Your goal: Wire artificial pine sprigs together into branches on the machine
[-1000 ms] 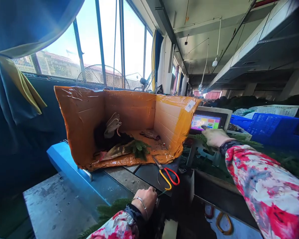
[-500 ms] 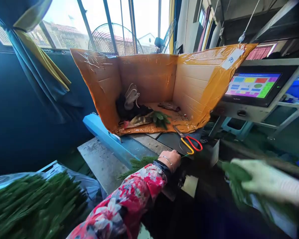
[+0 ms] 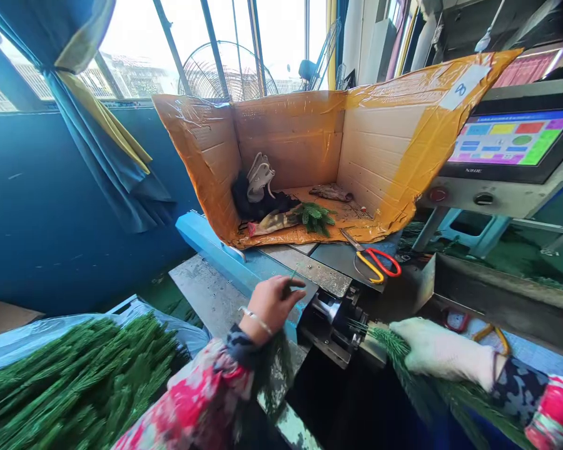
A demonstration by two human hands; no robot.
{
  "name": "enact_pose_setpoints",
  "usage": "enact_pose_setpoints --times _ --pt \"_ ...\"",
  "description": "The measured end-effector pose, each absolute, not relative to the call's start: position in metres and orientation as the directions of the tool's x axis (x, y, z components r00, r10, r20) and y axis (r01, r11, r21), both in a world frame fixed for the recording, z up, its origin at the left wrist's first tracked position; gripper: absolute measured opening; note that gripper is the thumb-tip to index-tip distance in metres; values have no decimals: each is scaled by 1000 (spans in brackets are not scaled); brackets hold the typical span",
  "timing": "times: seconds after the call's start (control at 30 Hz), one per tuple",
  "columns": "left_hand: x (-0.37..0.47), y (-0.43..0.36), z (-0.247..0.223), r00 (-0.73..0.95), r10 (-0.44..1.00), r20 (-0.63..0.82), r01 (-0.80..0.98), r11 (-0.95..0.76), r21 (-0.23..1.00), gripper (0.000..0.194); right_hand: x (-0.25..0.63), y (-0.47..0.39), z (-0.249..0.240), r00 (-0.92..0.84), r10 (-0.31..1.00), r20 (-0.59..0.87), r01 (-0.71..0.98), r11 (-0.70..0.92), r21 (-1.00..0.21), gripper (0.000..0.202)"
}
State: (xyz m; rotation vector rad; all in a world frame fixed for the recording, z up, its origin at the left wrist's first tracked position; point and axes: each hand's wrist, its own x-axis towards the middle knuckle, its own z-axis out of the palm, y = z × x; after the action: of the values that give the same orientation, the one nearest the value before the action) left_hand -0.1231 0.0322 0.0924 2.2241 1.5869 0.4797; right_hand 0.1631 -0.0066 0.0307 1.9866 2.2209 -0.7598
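Observation:
My bare left hand (image 3: 269,306), a bangle at the wrist, is closed around an artificial fir sprig (image 3: 279,369). The sprig's needles hang below the wrist, and a thin green stem end sticks up by the fingers. On the right, my right hand (image 3: 426,350) in a white glove grips a bunch of artificial fir branches (image 3: 394,347). The bunch's tips point at the metal spindle (image 3: 329,308) of a machine, between my hands; whether they touch it I cannot tell. Scissors (image 3: 375,262) with one red and one yellow handle lie just beyond the spindle.
A taped cardboard box (image 3: 291,137) stands open behind the machine, with a green sprig (image 3: 314,219) and cloth items inside. A heap of green branches (image 3: 75,381) lies at lower left. A control screen (image 3: 513,140) is at right, above a metal trough (image 3: 478,294).
My left hand has drawn back left and toward me from beside the scissors, with the sprig. My right hand has come left, bringing its branches to the spindle. The view has shifted slightly.

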Motion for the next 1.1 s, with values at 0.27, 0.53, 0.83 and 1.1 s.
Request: enact_pose_setpoints --times 0.27,0.53,0.83,1.1 --pt "-160 -24 47 97 991 -94 561 23 828 31 155 14 29 -160 896 -415 970 65 -235 26" --pt "-157 -44 28 -151 928 -340 66 353 933 50 126 5 1 -175 870 -461 980 109 -168 24" --pt "-168 -57 19 -301 857 -419 -110 405 908 53 124 9 -3 -179 867 -465 983 142 -113 32" --pt "-181 -55 9 -413 774 -480 -463 275 843 55 114 16 -8 -264 853 -450 964 226 -138 35"
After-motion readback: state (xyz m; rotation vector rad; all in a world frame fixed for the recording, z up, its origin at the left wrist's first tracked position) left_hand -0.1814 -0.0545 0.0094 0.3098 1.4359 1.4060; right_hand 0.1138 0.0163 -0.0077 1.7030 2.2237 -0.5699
